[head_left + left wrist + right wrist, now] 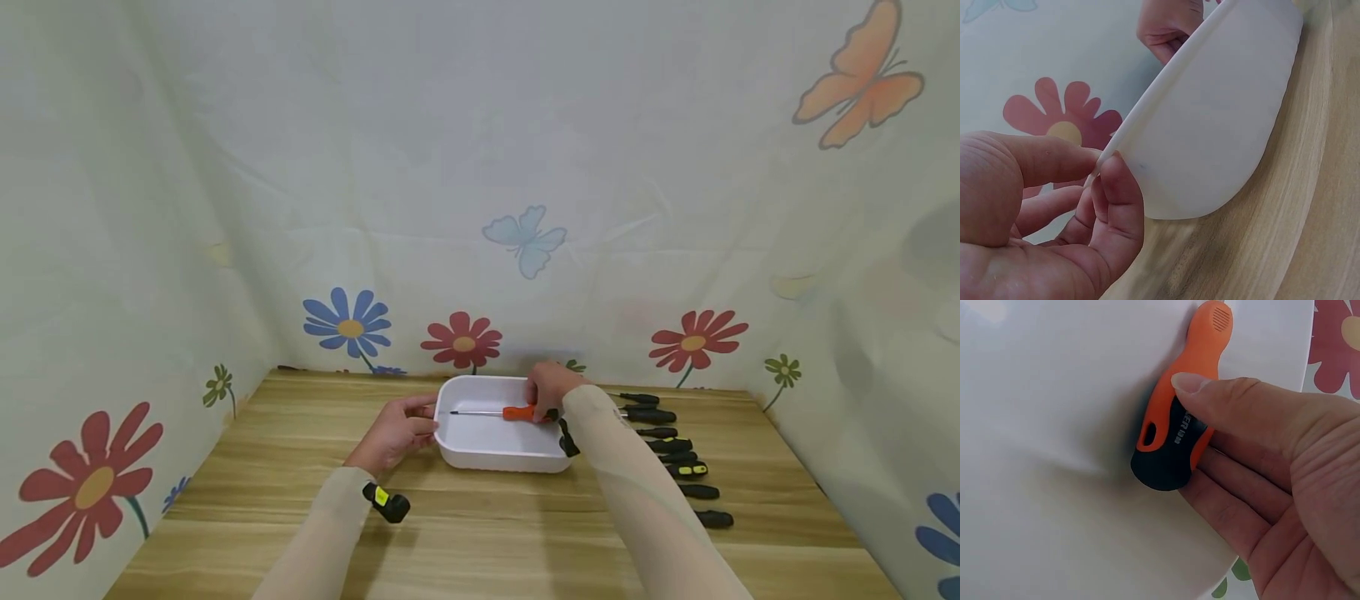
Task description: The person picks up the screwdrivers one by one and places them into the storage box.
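Observation:
A white rectangular tray [502, 461] stands on the wooden table. My left hand [395, 431] pinches its left rim between thumb and fingers, and the left wrist view shows that hand [1066, 212] close against the tray wall [1210, 119]. Over the tray's right part, my right hand [551, 390] holds a screwdriver [517, 412] by its orange and black handle. The blade points left, above the tray floor. In the right wrist view, the thumb lies across the screwdriver handle [1175, 434] and the fingers are behind it. Whether the screwdriver touches the tray floor I cannot tell.
Several dark-handled screwdrivers [678, 457] lie in a column on the table right of the tray, partly hidden by my right sleeve [630, 467]. A flowered curtain [570, 308] hangs behind the wooden table [465, 533].

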`<state>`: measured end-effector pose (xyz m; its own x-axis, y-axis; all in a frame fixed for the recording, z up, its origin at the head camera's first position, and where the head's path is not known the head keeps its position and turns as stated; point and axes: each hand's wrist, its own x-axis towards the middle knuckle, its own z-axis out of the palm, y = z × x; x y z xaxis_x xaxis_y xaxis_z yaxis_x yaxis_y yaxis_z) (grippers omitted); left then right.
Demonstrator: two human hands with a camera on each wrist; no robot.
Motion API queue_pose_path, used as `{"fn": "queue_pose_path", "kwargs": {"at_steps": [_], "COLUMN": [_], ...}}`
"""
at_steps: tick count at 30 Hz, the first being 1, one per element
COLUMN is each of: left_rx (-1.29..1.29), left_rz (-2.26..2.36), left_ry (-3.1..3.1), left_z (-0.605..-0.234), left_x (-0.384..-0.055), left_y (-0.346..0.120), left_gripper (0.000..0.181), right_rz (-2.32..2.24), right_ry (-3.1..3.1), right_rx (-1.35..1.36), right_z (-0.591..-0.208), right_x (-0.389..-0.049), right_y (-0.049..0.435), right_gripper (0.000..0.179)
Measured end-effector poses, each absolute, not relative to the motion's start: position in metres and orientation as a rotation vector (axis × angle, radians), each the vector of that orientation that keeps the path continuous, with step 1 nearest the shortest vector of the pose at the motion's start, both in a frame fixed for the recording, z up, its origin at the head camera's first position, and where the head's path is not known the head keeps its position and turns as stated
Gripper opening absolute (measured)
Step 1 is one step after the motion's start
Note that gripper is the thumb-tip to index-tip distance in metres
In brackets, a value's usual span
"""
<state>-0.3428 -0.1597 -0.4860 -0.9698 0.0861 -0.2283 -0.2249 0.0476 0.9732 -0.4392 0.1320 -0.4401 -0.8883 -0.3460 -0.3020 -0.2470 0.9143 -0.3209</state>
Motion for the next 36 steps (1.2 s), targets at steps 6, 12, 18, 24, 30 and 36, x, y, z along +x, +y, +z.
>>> {"fn": "queue_pose_path", "kwargs": {"at_steps": [6, 12, 18, 24, 30, 36], "left_rx": [-0.14, -0.127, -0.134, -0.148, -0.126, -0.102], "left_rz": [2.022, 2.035, 2.028, 2.036, 2.037, 2.031], "left_ry": [2.099, 2.09, 2.088, 2.072, 2.086, 2.102], "left_z": [-0.487, -0.489, -0.489, -0.489, -0.49, -0.492], "left_x": [-0.343, -0.343, -0.343, -0.343, -0.343, -0.343], "left_y": [-0.16, -0.16, -0.161, -0.161, -0.16, -0.16], "left_gripper": [0.057, 0.056, 0.057, 0.058, 0.057, 0.057], "right_rz": [-0.373, -0.393, -0.428, -0.527, -0.717, -0.888], "right_ry": [2.75, 2.758, 2.778, 2.787, 2.745, 2.731], "right_rx": [-0.514, -0.535, -0.541, -0.585, -0.635, -0.677], "right_z": [-0.435, -0.432, -0.43, -0.418, -0.412, -0.411], "right_x": [-0.433, -0.43, -0.43, -0.424, -0.421, -0.417], "right_y": [0.135, 0.138, 0.145, 0.152, 0.162, 0.173], "right_gripper": [0.018, 0.017, 0.015, 0.017, 0.024, 0.028]}}
